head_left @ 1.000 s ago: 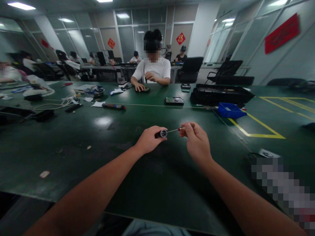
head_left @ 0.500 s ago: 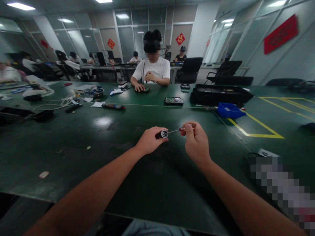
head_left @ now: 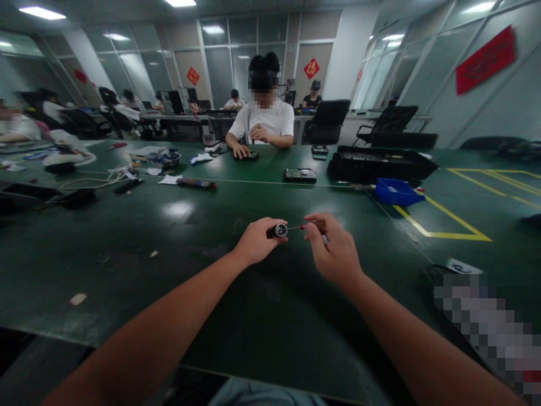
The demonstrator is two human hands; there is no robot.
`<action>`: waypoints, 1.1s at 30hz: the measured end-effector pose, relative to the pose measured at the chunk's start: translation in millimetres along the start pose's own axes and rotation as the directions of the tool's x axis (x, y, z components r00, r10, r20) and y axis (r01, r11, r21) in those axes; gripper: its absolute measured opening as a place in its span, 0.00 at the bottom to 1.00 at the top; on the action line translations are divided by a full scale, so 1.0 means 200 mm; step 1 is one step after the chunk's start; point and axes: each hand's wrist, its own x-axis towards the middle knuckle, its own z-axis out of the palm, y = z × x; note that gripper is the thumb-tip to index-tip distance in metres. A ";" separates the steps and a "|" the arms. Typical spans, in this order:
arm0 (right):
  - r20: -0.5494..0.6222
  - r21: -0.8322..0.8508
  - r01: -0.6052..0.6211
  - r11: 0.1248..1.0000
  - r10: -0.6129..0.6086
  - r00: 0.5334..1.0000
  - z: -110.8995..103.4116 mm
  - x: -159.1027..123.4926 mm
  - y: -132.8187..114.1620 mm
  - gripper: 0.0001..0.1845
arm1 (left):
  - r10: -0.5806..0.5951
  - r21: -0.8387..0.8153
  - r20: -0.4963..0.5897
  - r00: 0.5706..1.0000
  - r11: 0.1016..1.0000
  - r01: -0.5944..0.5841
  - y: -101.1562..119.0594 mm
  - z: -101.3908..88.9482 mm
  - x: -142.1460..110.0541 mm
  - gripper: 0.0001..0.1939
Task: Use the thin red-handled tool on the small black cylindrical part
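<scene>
By the left hand [head_left: 256, 242], a dark cylinder [head_left: 279, 230] is being pinched between thumb and fingers near the centre. Just right, a slim screwdriver [head_left: 302, 226] is being held at its edge, pinched in the right hand [head_left: 335, 247]. Fingers curled half a second ago are being straightened; probably the screwdriver is being turned.

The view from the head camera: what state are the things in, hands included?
Dark cylinder, held, silver-rimmed end toward the camera.
Left hand, closed around the dark cylinder.
Thin-shafted tool, held, shaft pointing at the dark cylinder.
Right hand, gripping the thin-shafted tool.
Circuit-board device, lying flat, board side up.
Black case, open on top.
Blue bin, resting on the table.
</scene>
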 end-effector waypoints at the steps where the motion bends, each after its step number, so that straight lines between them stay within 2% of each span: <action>1: 0.027 0.008 0.020 1.000 -0.020 0.999 0.00 0.00 0.00 0.12 | -0.004 0.006 -0.002 1.000 1.000 0.004 0.00 0.00 0.00 0.19; 4: 0.062 -0.010 0.059 0.998 -0.058 0.996 0.00 0.00 -0.01 0.11 | 0.005 0.009 0.001 1.000 1.000 -0.005 0.00 0.00 0.00 0.18; 6: 0.040 -0.007 0.043 0.999 -0.043 0.998 0.00 0.00 -0.01 0.12 | 0.013 0.008 0.009 1.000 1.000 -0.014 -0.01 0.00 0.00 0.19; 12: -0.046 0.199 -0.158 0.967 0.171 0.984 0.02 0.00 0.00 0.12 | -0.017 0.038 -0.013 1.000 0.999 0.017 0.00 -0.01 0.00 0.19; 14: -0.064 0.255 -0.202 0.946 0.225 0.972 0.03 0.00 0.01 0.14 | 0.009 0.056 -0.009 1.000 0.998 -0.008 0.01 -0.01 0.00 0.19; 19: -0.124 0.250 -0.226 0.942 0.262 0.957 0.04 0.01 -0.01 0.15 | 0.110 0.030 0.027 0.994 0.993 -0.111 0.03 -0.01 0.00 0.19; 22: -0.116 0.271 -0.242 0.932 0.281 0.953 0.03 0.01 0.00 0.14 | 0.096 0.010 0.023 0.995 0.995 -0.096 0.02 -0.01 0.00 0.19; 26: -0.180 0.406 -0.269 0.874 0.365 0.913 0.03 0.03 0.02 0.16 | 0.048 0.024 0.006 0.999 0.999 -0.048 0.02 0.00 0.00 0.19; 29: -0.235 0.312 -0.229 0.922 0.309 0.922 0.01 0.02 0.01 0.15 | 0.021 0.028 0.005 1.000 0.999 -0.021 0.03 0.00 0.00 0.19; 33: -0.195 0.213 -0.186 0.959 0.228 0.954 0.01 0.01 0.00 0.14 | 0.013 0.028 0.013 1.000 1.000 -0.014 0.04 -0.01 0.00 0.19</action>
